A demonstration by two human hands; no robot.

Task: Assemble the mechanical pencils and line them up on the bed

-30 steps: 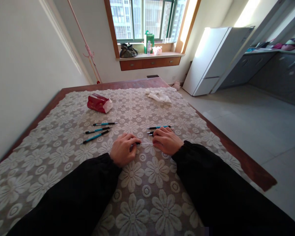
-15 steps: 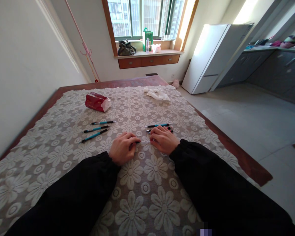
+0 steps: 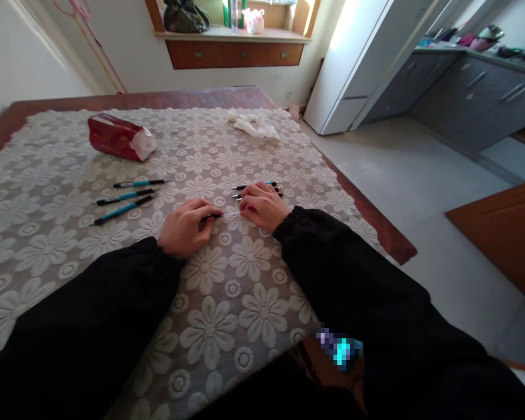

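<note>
My left hand (image 3: 184, 226) rests on the lace tablecloth (image 3: 227, 303) with its fingers closed on the dark end of a pen (image 3: 213, 216). My right hand (image 3: 262, 205) pinches the other end of a thin pale rod (image 3: 231, 214) that runs from that pen. Just beyond my right hand lie a few blue-and-black pens (image 3: 245, 188), partly hidden by its fingers. Three more blue-and-black pens (image 3: 125, 197) lie side by side to the left of my left hand. Both arms are in black sleeves.
A red tissue pack (image 3: 118, 137) lies at the far left of the cloth, and crumpled white tissue (image 3: 252, 124) at the far middle. The table's right edge (image 3: 376, 224) drops to a tiled floor. A white fridge (image 3: 354, 64) and grey cabinets stand beyond.
The view has swung down and to the right, so everything sits higher and further left. Both hands keep the same hold on the pen and thin rod.
</note>
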